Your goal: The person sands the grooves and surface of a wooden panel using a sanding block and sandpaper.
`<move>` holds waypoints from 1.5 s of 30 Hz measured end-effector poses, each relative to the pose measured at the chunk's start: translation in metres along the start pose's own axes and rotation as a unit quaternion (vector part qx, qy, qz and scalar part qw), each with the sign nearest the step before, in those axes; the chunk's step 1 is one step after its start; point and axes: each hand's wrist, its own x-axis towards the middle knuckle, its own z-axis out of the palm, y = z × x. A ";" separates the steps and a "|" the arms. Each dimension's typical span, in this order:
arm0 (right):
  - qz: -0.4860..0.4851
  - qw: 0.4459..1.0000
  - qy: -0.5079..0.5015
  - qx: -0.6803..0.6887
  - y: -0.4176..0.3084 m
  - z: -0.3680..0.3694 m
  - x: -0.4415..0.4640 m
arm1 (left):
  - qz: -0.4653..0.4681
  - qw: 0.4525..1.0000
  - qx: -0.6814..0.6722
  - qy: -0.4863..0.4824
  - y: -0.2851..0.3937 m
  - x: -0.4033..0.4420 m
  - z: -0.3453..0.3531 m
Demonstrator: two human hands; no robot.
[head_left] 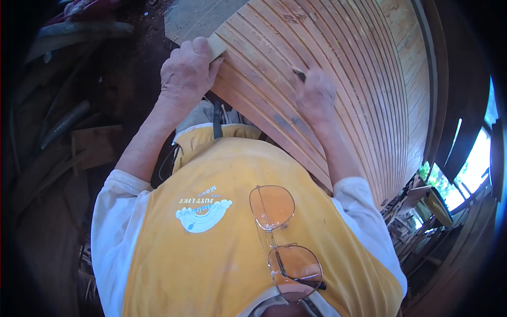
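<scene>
My left hand (186,68) is closed around a pale block (216,46) at the left edge of a large slatted wooden panel (264,68). The panel has many long parallel strips with narrow dark grooves between them. Over the panel's middle, my right hand (318,98) is closed on a small dark tool (300,74). Only a short dark end of it shows past the fingers, so its kind cannot be made out. Whether its tip touches the wood is hidden.
Long wooden pieces (66,124) lie in the dark area at left. A pair of glasses (272,208) hangs on the front of my yellow apron (211,259). At right, cluttered wood (422,203) stands near a bright opening (475,161).
</scene>
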 end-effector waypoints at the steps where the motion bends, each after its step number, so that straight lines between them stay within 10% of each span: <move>1: -0.005 1.000 0.027 0.001 -0.007 0.002 0.006 | 0.003 1.000 -0.003 -0.002 0.001 -0.001 0.000; 8: 0.058 0.998 -0.001 -0.024 -0.078 0.040 0.138 | 0.040 0.999 -0.009 -0.026 0.001 -0.001 -0.002; 17: 0.120 0.984 -0.093 -0.095 0.093 -0.064 -0.166 | 0.200 0.979 0.020 0.034 -0.005 0.099 0.008; 24: 0.151 0.981 -0.078 -0.096 0.098 -0.055 -0.183 | 0.423 0.897 -0.068 -0.111 0.188 0.027 0.080; 31: 0.154 0.983 -0.045 -0.087 0.093 -0.053 -0.182 | 0.205 0.977 0.050 -0.004 0.022 0.125 0.016; 39: 0.144 0.985 -0.071 -0.065 0.102 -0.056 -0.188 | 0.371 0.918 -0.047 -0.129 0.171 0.034 0.068; 45: 0.121 0.989 -0.054 -0.067 0.078 -0.051 -0.155 | 0.072 0.989 0.108 -0.068 0.008 0.083 0.004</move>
